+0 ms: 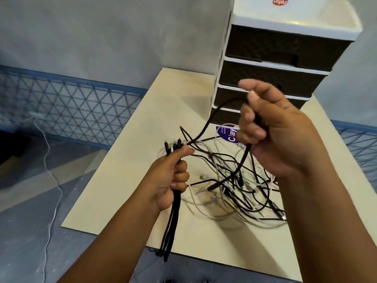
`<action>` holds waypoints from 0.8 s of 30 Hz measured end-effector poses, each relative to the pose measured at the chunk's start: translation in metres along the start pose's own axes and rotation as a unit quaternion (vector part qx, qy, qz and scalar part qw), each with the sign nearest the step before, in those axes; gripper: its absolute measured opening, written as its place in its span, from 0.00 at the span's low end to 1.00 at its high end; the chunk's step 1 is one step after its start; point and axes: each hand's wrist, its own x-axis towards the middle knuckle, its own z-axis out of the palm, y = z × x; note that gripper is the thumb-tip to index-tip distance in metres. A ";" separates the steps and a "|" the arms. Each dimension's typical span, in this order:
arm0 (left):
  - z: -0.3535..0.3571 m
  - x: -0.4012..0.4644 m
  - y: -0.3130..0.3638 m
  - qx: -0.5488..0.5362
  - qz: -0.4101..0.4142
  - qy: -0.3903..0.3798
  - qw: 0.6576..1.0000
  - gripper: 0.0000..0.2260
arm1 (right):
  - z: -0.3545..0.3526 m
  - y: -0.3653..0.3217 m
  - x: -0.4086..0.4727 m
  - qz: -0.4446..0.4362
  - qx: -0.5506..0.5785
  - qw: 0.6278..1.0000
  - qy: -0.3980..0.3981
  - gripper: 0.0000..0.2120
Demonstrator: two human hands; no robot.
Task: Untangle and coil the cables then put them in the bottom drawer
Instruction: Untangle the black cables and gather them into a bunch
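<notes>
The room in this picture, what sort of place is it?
Probably a home room used for sorting: a plastic drawer unit stands on a cream board beside a painted wall, with tangled cables.

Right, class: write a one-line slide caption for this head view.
Left hand holds gathered black cables; right hand lifts another from the tangle before closed drawers.

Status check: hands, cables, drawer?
Left hand grips bundle of black cables. Right hand holds one black cable lifted. Tangled pile on board. Drawer unit shut.
</notes>
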 end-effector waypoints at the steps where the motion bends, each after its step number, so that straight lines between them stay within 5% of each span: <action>1: -0.002 0.002 -0.001 -0.014 0.001 0.011 1.000 0.13 | -0.001 -0.006 0.000 -0.001 0.060 0.998 -0.023 0.12; 4: -0.009 0.006 -0.003 -0.055 -0.005 0.025 0.998 0.11 | -0.009 -0.014 -0.002 -0.031 0.127 0.990 -0.051 0.18; 8: -0.011 0.005 -0.002 -0.047 -0.012 0.015 0.999 0.10 | -0.019 -0.005 -0.007 -0.131 -0.170 0.976 -0.037 0.14; 10: -0.010 0.003 -0.002 -0.038 -0.014 0.005 0.999 0.09 | -0.025 0.000 -0.008 -0.155 -0.369 0.916 -0.014 0.13; 13: -0.007 0.001 -0.002 -0.042 -0.018 -0.008 0.999 0.08 | -0.035 0.002 -0.005 -0.152 -0.652 0.743 0.012 0.09; 15: -0.007 0.000 -0.002 -0.054 -0.023 -0.015 0.998 0.09 | -0.036 0.001 -0.002 -0.129 -0.706 0.696 0.008 0.08; 19: -0.010 -0.002 -0.001 -0.056 -0.019 -0.016 0.998 0.12 | -0.032 0.000 -0.001 -0.095 -0.659 0.743 0.068 0.13; 24: -0.015 -0.005 0.005 -0.054 0.006 0.014 0.998 0.14 | -0.020 -0.001 0.002 -0.020 -0.407 0.901 0.148 0.16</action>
